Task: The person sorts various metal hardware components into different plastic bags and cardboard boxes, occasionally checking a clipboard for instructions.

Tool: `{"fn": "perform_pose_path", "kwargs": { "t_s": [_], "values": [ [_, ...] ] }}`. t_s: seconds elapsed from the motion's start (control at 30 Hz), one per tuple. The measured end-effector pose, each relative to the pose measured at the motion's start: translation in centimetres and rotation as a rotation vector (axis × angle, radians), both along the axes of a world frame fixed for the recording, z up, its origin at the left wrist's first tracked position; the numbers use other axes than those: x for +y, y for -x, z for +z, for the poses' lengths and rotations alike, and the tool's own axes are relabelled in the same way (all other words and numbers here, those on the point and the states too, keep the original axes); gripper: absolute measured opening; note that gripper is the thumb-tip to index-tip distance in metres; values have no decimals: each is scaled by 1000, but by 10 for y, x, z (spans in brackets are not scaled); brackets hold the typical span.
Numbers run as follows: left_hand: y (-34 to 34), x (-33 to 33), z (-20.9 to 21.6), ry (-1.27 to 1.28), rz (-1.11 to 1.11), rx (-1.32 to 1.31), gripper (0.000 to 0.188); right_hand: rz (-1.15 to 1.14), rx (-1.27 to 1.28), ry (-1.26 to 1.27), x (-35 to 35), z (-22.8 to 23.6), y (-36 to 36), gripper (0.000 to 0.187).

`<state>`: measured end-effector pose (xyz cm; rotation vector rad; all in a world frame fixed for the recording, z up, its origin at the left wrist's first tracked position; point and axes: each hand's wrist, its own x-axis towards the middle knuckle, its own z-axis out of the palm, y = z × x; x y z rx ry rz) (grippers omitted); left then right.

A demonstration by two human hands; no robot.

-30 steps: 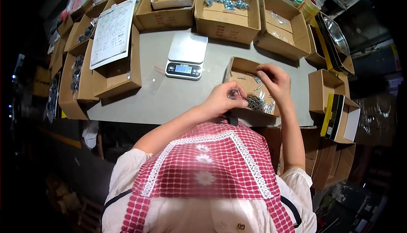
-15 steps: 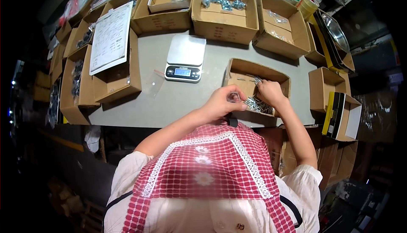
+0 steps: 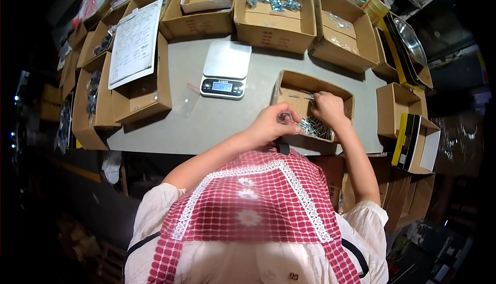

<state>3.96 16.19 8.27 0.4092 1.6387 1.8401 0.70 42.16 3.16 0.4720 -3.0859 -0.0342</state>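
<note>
An open cardboard box (image 3: 287,85) sits near the front of the table, with a heap of thin silvery screws (image 3: 316,127) along its near side. Inside it, my right hand (image 3: 329,109) is closed, fingertips pinched on a few screws whose ends show at the left of the fingers. At the box's near left corner my left hand (image 3: 269,125) curls round what looks like a small clear plastic bag (image 3: 284,117). Most of that bag is hidden by the fingers. A couple of loose screws lie on the box floor toward the far left.
A white digital scale (image 3: 225,69), its display lit, stands left of the box. Beside it lies a flat clear bag (image 3: 189,100). Cardboard boxes (image 3: 274,31) of small bagged parts line the back. A clipboard with paper (image 3: 135,46) rests on boxes at left; more boxes (image 3: 400,106) stand right.
My right hand has shifted slightly within the box, and the screws at its fingertips show less now. My left hand keeps its place at the corner.
</note>
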Motion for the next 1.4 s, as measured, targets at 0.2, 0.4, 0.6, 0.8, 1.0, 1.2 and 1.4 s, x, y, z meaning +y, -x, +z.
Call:
{"fn": "perform_pose_path", "kwargs": {
  "t_s": [0.2, 0.4, 0.6, 0.8, 1.0, 1.2, 1.4],
  "values": [
    [0, -2, 4, 40, -2, 12, 26, 60, 74, 48, -12, -10, 2, 17],
    [-1, 2, -9, 5, 22, -7, 26, 243, 5, 978, -58, 87, -25, 14],
    [0, 0, -6, 16, 23, -29, 28, 55, -37, 891, -43, 79, -4, 14],
    [2, 1, -2, -5, -30, -19, 27, 81, -9, 51, -10, -10, 8, 13],
    [0, 0, -6, -40, 9, -59, 26, 163, 14, 185, -36, 19, 18, 18],
    [-1, -2, -4, -44, -1, -54, 26, 88, -37, -39, -27, -8, 23, 16],
    [-2, 1, -4, -77, 15, -84, 25, 106, -84, 26, -23, 1, 17, 10]
  ]
}}
